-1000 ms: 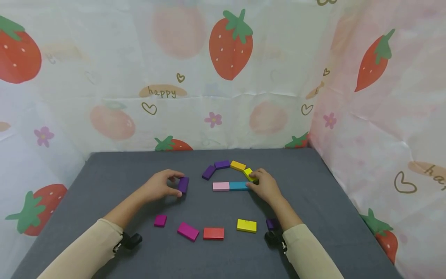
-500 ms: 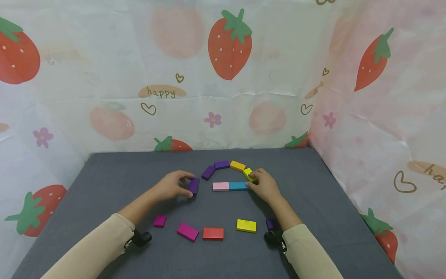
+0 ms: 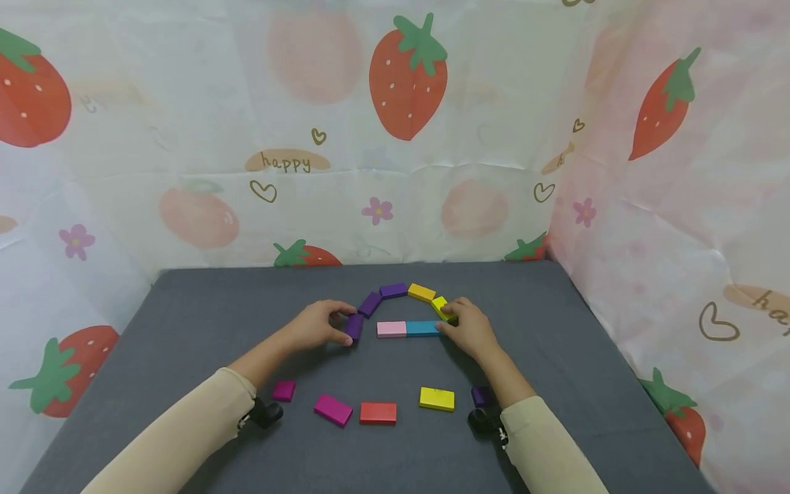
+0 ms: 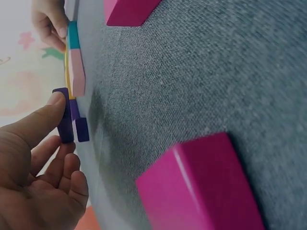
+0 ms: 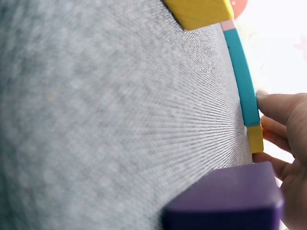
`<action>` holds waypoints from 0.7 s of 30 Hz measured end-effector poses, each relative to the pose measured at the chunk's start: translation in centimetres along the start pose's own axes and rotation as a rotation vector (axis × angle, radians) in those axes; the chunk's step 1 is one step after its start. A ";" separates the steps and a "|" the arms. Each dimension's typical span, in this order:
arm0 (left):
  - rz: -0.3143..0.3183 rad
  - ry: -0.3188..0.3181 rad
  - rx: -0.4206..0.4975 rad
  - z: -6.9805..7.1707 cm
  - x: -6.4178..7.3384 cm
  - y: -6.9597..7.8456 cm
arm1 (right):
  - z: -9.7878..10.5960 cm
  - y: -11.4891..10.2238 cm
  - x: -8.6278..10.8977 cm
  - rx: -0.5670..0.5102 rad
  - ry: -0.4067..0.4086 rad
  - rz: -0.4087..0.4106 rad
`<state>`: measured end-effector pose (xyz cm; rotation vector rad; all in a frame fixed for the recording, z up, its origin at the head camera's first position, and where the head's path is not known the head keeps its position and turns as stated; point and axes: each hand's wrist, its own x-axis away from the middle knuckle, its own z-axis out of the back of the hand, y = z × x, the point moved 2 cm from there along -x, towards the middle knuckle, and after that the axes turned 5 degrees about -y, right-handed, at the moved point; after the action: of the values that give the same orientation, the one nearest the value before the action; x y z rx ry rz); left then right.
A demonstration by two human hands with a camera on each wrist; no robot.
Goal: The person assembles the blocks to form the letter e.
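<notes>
My left hand (image 3: 319,325) pinches a purple block (image 3: 354,326) between thumb and fingers, at the left end of a curved row of blocks. In the left wrist view this purple block (image 4: 66,115) is tilted in the grip. The row continues with two purple blocks (image 3: 393,291), an orange-yellow block (image 3: 422,293) and a yellow block (image 3: 441,307). My right hand (image 3: 471,331) curls its fingers around the yellow block's right end, which they partly hide. Its thumb lies by the end of the blue block (image 3: 422,329), beside a pink block (image 3: 391,330).
Toward the front of the grey cloth (image 3: 370,466) lie a small magenta block (image 3: 284,391), a longer magenta block (image 3: 333,410), a red block (image 3: 378,413) and a yellow block (image 3: 437,399). Another purple block (image 3: 481,396) sits under the right wrist. A strawberry-print curtain (image 3: 407,206) stands behind.
My left hand has carried the purple block to the right, up to the left end of the curved row. The right hand has stayed in place.
</notes>
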<state>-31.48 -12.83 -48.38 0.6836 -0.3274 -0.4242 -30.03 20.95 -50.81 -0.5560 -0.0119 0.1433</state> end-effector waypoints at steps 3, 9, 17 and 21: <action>-0.004 -0.007 -0.003 -0.1 -0.3 0.0 | 0.1 -0.1 0.0 0.005 0.006 0.009; 0.001 -0.012 -0.025 -0.7 -0.8 -0.1 | 0.1 -0.2 0.1 0.003 0.006 0.010; 0.037 -0.009 -0.036 -1.1 -1.2 0.3 | 0.2 -0.2 0.1 0.000 0.001 0.004; 0.040 -0.005 -0.033 -1.2 -1.3 0.4 | 0.2 -0.2 0.1 -0.001 0.005 0.007</action>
<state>-31.92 -11.27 -49.19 0.6428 -0.3370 -0.3929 -29.91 20.88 -50.52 -0.5570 -0.0056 0.1487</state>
